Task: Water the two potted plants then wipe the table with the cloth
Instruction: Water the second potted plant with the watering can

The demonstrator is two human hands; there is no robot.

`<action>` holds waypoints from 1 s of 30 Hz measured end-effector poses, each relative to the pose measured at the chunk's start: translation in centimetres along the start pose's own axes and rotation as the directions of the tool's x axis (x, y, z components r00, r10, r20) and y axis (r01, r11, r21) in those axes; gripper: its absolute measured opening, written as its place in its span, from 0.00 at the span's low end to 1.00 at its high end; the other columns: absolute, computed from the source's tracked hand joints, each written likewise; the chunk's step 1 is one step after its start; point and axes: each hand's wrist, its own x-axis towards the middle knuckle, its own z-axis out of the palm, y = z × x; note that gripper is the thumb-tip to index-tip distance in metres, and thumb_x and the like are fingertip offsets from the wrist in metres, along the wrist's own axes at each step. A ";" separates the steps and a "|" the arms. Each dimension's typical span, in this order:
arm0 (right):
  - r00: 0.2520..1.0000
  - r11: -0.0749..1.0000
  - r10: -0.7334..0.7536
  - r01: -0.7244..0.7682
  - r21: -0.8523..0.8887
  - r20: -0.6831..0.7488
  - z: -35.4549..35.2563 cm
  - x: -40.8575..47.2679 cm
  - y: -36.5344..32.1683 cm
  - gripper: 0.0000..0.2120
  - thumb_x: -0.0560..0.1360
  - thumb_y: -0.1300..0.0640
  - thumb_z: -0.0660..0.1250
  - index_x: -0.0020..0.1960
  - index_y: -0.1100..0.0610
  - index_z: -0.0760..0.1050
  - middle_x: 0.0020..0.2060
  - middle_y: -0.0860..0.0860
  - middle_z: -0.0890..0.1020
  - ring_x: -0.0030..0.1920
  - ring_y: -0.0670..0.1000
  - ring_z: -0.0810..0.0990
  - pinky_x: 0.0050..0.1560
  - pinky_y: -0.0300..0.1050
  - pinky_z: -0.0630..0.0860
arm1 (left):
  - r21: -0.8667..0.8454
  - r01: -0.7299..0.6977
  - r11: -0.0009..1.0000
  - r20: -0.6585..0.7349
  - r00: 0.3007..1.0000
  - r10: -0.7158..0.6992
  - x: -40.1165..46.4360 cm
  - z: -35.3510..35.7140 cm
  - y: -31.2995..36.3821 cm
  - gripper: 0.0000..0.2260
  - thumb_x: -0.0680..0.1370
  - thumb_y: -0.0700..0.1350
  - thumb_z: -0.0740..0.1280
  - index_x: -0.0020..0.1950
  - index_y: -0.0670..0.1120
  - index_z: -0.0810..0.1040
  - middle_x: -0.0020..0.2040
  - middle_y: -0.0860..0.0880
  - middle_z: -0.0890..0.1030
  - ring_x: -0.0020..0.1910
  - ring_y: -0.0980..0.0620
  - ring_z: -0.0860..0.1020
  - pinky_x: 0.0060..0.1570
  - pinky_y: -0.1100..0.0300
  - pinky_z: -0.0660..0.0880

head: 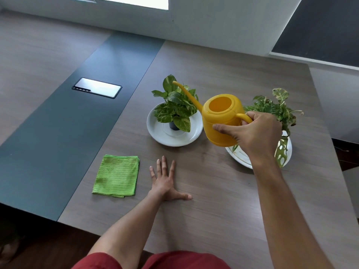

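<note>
The right hand (pixel 256 133) holds a yellow plastic watering can (pixel 221 121) in the air above the wood-grain bench (pixel 213 200). Its fingers (pixel 258 118) are curled through the loop handle and the thumb is pressed against the can's side. The can's long thin spout points up and toward the far left, its tip over the leaves of the left potted plant (pixel 174 105), a green-and-cream pothos in a small dark pot. No water can be made out at the spout. That pot stands in a round white dish (pixel 155 133) near the middle of the bench.

The right potted plant (pixel 275 109), with pale speckled and holed leaves, sits in a second white dish (pixel 240 156) close to the bench's right edge, partly hidden behind the right hand and forearm. The can's base hangs over the near-left rim of this dish.

The left hand (pixel 165 181) lies flat on the bench, palm down, fingers straight and spread, thumb out to the right, holding nothing. Just to its left, apart from it, a folded bright green microfibre cloth (pixel 116 176) lies flat beside the seam where the wood surface meets a dark blue-grey strip (pixel 77 123). A shiny rectangular metal cover plate (pixel 97 87) is set into that strip farther back.
</note>
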 end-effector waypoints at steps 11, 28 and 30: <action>1.000 1.000 0.007 -0.007 0.012 -0.006 -0.2 0.0 0.0 0.30 0.53 0.34 0.80 0.26 0.52 0.63 0.25 0.47 0.73 0.25 0.44 0.67 0.31 0.41 0.64 | 0.004 0.002 1.000 0.007 1.000 -0.002 -0.1 -0.1 0.1 0.70 0.54 0.84 0.64 0.80 0.51 0.29 0.75 0.39 0.22 0.72 0.40 0.20 0.69 0.33 0.25; 1.000 0.999 -0.002 0.002 -0.036 -0.002 0.1 0.7 -0.6 0.31 0.53 0.33 0.80 0.26 0.52 0.63 0.24 0.45 0.72 0.25 0.46 0.67 0.30 0.41 0.62 | 0.003 0.004 1.000 0.001 1.000 -0.004 -0.1 0.0 0.0 0.70 0.54 0.84 0.64 0.80 0.51 0.30 0.75 0.39 0.22 0.73 0.39 0.21 0.69 0.33 0.25; 1.000 0.999 -0.006 0.005 -0.037 -0.003 0.1 0.6 -0.7 0.31 0.53 0.33 0.80 0.25 0.51 0.62 0.24 0.45 0.71 0.25 0.45 0.67 0.30 0.41 0.62 | 0.002 0.002 1.000 0.004 1.000 -0.002 -0.1 0.0 0.0 0.70 0.54 0.84 0.64 0.80 0.51 0.30 0.75 0.39 0.22 0.73 0.39 0.21 0.69 0.33 0.25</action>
